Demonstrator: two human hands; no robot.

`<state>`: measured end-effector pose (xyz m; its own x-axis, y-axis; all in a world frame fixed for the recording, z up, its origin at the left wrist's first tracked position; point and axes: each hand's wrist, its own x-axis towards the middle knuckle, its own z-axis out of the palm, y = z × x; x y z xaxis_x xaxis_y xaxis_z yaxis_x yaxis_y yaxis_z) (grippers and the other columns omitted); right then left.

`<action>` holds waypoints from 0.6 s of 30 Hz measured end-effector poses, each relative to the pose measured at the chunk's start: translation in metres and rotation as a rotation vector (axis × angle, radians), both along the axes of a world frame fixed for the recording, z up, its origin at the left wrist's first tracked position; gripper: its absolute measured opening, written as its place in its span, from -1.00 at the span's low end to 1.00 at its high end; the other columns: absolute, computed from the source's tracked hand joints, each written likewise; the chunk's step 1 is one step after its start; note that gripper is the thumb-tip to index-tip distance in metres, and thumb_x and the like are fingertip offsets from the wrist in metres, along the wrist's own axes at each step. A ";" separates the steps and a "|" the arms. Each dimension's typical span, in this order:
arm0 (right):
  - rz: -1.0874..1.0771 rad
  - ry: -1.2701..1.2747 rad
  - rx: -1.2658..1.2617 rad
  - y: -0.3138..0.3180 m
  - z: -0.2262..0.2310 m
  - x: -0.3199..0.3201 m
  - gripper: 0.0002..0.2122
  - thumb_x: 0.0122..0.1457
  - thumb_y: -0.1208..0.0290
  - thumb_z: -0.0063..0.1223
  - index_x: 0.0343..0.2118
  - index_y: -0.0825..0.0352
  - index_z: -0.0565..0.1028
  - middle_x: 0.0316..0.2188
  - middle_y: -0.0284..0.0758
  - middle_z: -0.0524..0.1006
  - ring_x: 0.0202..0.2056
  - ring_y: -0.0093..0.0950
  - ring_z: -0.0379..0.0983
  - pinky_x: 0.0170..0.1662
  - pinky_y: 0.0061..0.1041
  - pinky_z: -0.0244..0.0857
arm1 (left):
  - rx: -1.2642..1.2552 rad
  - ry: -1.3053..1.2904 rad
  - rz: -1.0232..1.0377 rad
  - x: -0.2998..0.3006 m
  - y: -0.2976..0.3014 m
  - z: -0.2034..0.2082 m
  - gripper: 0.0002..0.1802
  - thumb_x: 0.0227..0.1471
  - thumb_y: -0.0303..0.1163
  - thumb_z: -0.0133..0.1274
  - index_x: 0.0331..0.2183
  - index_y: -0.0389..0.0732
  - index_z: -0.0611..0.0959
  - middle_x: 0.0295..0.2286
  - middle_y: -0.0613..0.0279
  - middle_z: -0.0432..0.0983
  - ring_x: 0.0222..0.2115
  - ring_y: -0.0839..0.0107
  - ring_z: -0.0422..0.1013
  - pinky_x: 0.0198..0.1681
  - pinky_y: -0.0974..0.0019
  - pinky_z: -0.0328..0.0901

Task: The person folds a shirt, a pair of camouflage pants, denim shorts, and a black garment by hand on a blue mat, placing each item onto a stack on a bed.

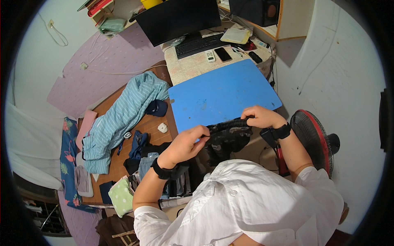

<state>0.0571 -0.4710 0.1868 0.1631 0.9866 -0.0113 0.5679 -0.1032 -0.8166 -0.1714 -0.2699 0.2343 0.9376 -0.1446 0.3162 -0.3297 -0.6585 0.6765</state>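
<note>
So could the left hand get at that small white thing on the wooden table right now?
Probably not at once: the left hand is pinching the dark patterned cloth together with the right hand. The small white object lies uncovered close by.

Head cam, 1 view: I see it looking steeply down from above, close over hands [221, 133] and blue board [221, 96]; fisheye rim.

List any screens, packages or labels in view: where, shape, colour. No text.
Monitor: back of the desk, top centre, wide dark rectangle, screen off.
Phone: lying flat on the desk right of the keyboard, small black slab, screen dark.
Remote: beside the phone, small white rectangle with buttons.
No packages or signs that I can make out.
</note>
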 end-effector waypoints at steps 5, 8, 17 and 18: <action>0.000 0.222 0.025 0.006 -0.012 -0.009 -0.82 -0.12 0.55 -0.19 -0.43 0.45 0.43 -0.39 -0.31 0.47 -0.37 -0.49 0.33 -0.26 -0.54 0.22 | -0.034 0.144 0.213 -0.010 0.008 0.010 -0.83 -0.11 -0.53 0.00 -0.40 -0.27 0.37 -0.53 0.10 0.37 -0.56 0.25 0.34 -0.53 0.34 0.23; -0.003 0.585 0.071 0.021 -0.024 -0.015 -0.77 -0.01 0.47 -0.21 -0.35 0.47 0.42 -0.36 -0.34 0.46 -0.33 -0.55 0.29 -0.19 -0.59 0.17 | -0.076 0.113 0.344 -0.017 0.023 0.004 -0.82 -0.10 -0.49 -0.02 -0.40 -0.28 0.34 -0.57 0.16 0.32 -0.62 0.36 0.26 -0.55 0.38 0.18; -0.127 0.463 0.280 0.107 -0.011 -0.081 -0.81 0.09 0.38 -0.11 -0.29 0.37 0.35 -0.47 -0.42 0.35 -0.41 -0.64 0.23 -0.30 -0.63 0.16 | -0.261 0.038 0.556 -0.055 0.068 0.008 -0.82 -0.07 -0.57 -0.14 -0.34 -0.28 0.26 -0.49 0.22 0.20 -0.45 0.51 0.15 -0.34 0.48 0.13; -0.013 0.426 0.166 0.115 0.009 -0.095 -0.76 0.06 0.36 -0.01 -0.25 0.37 0.34 -0.44 -0.39 0.38 -0.38 -0.61 0.25 -0.27 -0.59 0.18 | -0.243 0.010 0.583 -0.064 0.078 0.005 -0.82 -0.07 -0.57 -0.15 -0.34 -0.29 0.26 -0.49 0.22 0.20 -0.44 0.50 0.15 -0.33 0.48 0.13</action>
<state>-0.0375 -0.3558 0.1957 0.1907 0.9785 0.0783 0.1770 0.0441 -0.9832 -0.2357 -0.1919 0.2389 0.8440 0.4655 0.2665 0.0441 -0.5554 0.8304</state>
